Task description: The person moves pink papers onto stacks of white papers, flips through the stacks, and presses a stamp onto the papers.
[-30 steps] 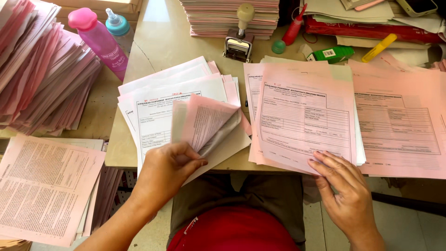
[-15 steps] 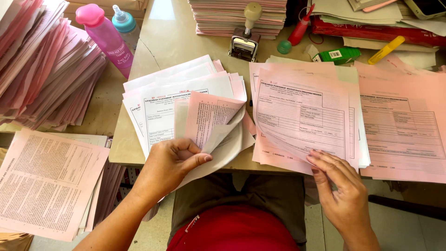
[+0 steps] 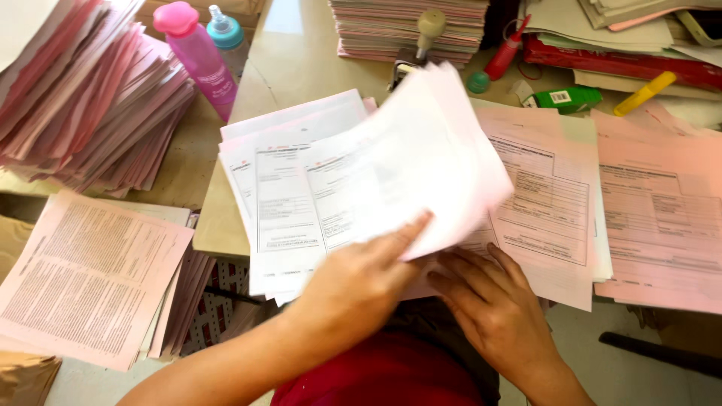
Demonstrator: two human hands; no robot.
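— What's the left hand [image 3: 353, 289] doing?

— It's got a lifted sheaf of pale forms [image 3: 421, 169], thumb on top near the lower edge, the other fingers tucked under. The sheets are blurred, so I can't tell how many there are.

— And where's that sheaf sitting?

— Raised and tilted above the desk [image 3: 301, 71], between the white pile of forms [image 3: 282, 195] on the left and the pink form [image 3: 549, 203] on the right, overlapping both.

— The right hand [image 3: 492, 312]?

— Just beside the left one, at the near edge of the desk. Fingers loosely spread, tips under the lower edge of the lifted sheets and touching the papers there; not closed on anything that I can see.

— What else is around?

— A pink bottle [image 3: 197, 56] at the far left of the desk, a stamp [image 3: 425, 34] behind the sheaf, a green marker [image 3: 568, 98] and a yellow one [image 3: 643, 94] further right, and a slumped stack of pink papers [image 3: 90, 113] off to the left.
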